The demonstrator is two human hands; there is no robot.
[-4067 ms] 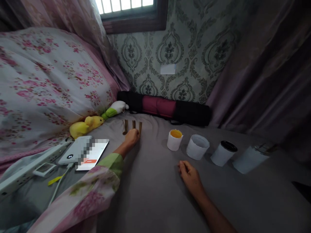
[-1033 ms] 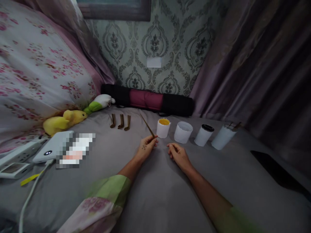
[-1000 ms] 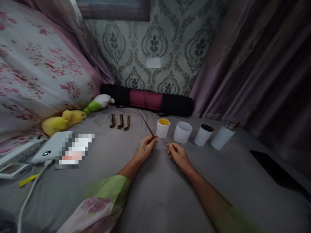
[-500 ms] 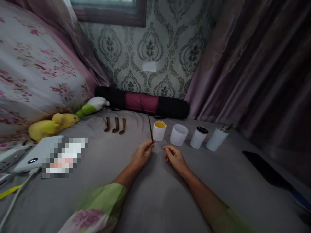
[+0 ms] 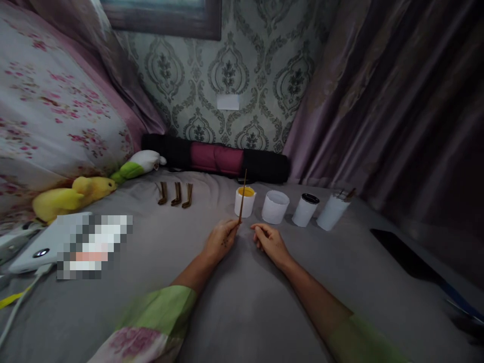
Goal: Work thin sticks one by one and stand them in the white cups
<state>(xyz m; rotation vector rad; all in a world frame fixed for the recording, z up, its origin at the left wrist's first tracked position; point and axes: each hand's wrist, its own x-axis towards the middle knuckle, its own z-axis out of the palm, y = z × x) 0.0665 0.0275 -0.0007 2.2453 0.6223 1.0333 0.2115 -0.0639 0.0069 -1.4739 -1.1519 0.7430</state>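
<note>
My left hand (image 5: pixel 222 237) is closed around the lower end of a thin brown stick (image 5: pixel 243 196), which points up and away from me. The stick passes in front of a white cup with a yellow inside (image 5: pixel 244 204). Just right of it, my right hand (image 5: pixel 269 243) hovers low over the bed with curled fingers; whether anything is in them is hidden. In a row to the right stand a wide white cup (image 5: pixel 275 209), a white cup with a black rim (image 5: pixel 303 214) and a taller white container (image 5: pixel 329 214) with brown pieces poking out.
Three brown bent bundles (image 5: pixel 176 194) lie on the grey sheet (image 5: pixel 159 242). Plush toys (image 5: pixel 71 196), a white power bank (image 5: pixel 49 244) with a cable and a blurred-out item are at left. A black and maroon roll (image 5: pixel 215 157) lies along the wall. A dark flat object (image 5: pixel 404 252) lies at right.
The stick has swung from leaning left to leaning slightly right, its tip now before the yellow cup. My right hand has stayed nearly in place. The whole view has shifted a little.
</note>
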